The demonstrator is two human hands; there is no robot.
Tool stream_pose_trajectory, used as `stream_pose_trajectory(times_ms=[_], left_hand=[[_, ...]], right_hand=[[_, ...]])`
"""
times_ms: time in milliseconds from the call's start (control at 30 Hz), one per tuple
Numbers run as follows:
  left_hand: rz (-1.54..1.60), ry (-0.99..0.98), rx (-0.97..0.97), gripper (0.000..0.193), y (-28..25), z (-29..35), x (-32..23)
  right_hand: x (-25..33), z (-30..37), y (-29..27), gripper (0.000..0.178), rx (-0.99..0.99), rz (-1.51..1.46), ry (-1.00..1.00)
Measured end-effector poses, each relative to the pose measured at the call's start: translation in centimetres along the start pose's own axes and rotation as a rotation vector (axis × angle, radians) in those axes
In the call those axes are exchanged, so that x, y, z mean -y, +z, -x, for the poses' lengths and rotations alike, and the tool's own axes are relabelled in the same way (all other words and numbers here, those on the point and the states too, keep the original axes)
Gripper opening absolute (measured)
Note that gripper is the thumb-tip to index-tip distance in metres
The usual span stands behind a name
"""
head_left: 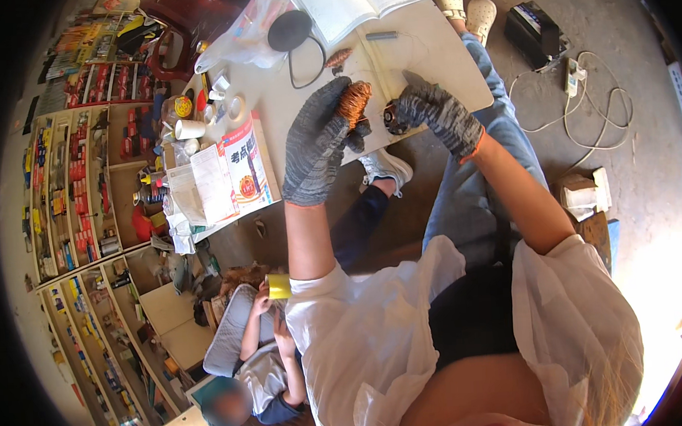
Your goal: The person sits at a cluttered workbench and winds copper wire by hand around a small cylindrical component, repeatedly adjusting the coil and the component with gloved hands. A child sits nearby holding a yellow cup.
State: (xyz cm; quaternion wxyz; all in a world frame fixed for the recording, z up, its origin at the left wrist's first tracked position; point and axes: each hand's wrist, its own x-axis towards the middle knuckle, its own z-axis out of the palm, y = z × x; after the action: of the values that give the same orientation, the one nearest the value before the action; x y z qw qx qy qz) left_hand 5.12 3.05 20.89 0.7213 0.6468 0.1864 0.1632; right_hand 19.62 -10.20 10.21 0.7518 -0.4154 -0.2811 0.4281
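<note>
My left hand [313, 142], in a grey knit glove, is closed around a bundle of copper wire [355, 100] above the table's near edge. The wire's wound strands show between thumb and fingers. Just right of it, my right hand [437, 116], gloved alike, has its fingers curled on a small dark round part [390, 117]; its exact kind is unclear. The two held things are close but apart. On the table [292, 127] beyond them lie a reddish-brown spindle-shaped piece [339, 57], a short grey bar [381, 36] and a black disc [290, 30] with a looped band.
An open book [355, 10] and a plastic bag [246, 34] lie at the far side. A white cup [190, 129] and printed booklet [247, 164] sit left. Stocked shelves [73, 186] and a seated person [268, 368] are left; a black battery [532, 33] and power strip [575, 77] are right.
</note>
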Motion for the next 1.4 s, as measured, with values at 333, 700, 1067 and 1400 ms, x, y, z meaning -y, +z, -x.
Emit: stream_pose_trajectory(times_ms=[333, 700, 1067, 1400], left_hand=[[-0.342, -0.074, 0.226, 0.042, -1.7, 2.1, 2.2], [-0.618, 0.041, 0.092, 0.038, -1.4, 2.8, 5.8], [-0.53, 0.202, -0.227, 0.046, -0.5, 1.2, 10.8], [-0.081, 0.076, -0.378, 0.031, 0.2, 0.1, 12.9]], right_hand=[[-0.3, -1.9, 0.5, 0.017, -0.072, 0.165, 0.072], [-0.2, -1.1, 1.4, 0.017, 0.056, 0.311, 0.069], [-3.0, 1.2, 1.4, 0.029, 0.216, 1.015, -0.461], [-4.7, 1.6, 1.0, 0.023, 0.245, 0.991, -0.309]])
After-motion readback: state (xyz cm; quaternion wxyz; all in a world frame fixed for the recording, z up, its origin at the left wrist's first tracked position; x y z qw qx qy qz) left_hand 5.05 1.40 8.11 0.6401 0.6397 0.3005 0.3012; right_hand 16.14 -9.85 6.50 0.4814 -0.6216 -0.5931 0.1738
